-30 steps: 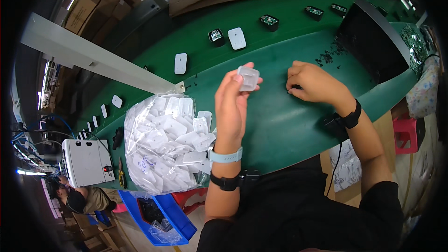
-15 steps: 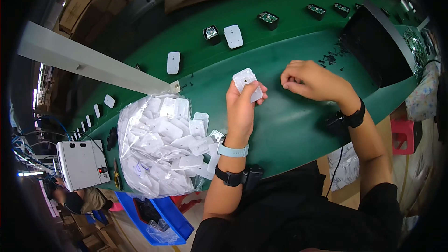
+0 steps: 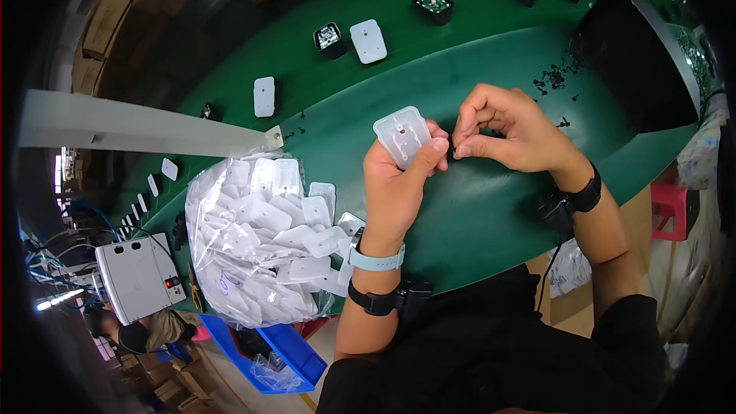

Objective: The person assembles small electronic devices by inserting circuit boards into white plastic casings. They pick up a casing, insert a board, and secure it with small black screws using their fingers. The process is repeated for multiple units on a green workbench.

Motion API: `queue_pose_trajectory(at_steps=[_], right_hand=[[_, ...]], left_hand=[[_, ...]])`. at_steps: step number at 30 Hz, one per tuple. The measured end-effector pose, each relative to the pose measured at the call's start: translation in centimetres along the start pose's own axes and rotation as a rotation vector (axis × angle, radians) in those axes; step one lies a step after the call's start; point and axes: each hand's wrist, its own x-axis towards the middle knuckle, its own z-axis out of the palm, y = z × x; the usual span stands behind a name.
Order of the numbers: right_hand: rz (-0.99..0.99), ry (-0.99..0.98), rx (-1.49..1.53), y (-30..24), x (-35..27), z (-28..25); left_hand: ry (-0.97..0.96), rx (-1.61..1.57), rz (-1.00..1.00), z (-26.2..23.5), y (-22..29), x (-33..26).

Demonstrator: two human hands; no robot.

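My left hand (image 3: 395, 188) grips a white plastic cover (image 3: 397, 132), a rounded rectangle with a small hole and moulded ridges on the face turned up. The thumb lies along its lower right edge. Just to the right, my right hand (image 3: 510, 130) is closed in a pinch, thumb against fingertips. A small black part (image 3: 451, 147) shows at those fingertips, next to the left hand's fingers but too small to make out fully. Both hands are above the green bench (image 3: 460, 222). A clear bag (image 3: 222, 261) heaped with similar white covers (image 3: 272, 215) lies left of my left forearm.
Along the far green strip stand black housings with circuit boards (image 3: 435, 6) and white-covered units (image 3: 368, 41). Loose black parts (image 3: 553, 78) lie near a black bin (image 3: 636, 61). A metal post (image 3: 146, 126), a white machine (image 3: 142, 276) and a blue bin (image 3: 287, 356) are at left.
My left hand has turned the cover so its ridged face shows more. My right hand has moved left toward it, with a small black part now visible at its fingertips.
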Motion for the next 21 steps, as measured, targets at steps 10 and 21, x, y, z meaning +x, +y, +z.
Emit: queue_pose_trajectory(at_steps=[10, 21], right_hand=[[-0.03, 0.049, -0.057, -1.5, -0.4, -1.0], [0.139, -0.218, -0.783, -1.6, -2.7, -6.3]], left_hand=[[0.018, 0.036, 0.185, 0.7, 0.1, -0.9], [0.667, 1.534, 0.319, -3.5, 5.2, 0.4]])
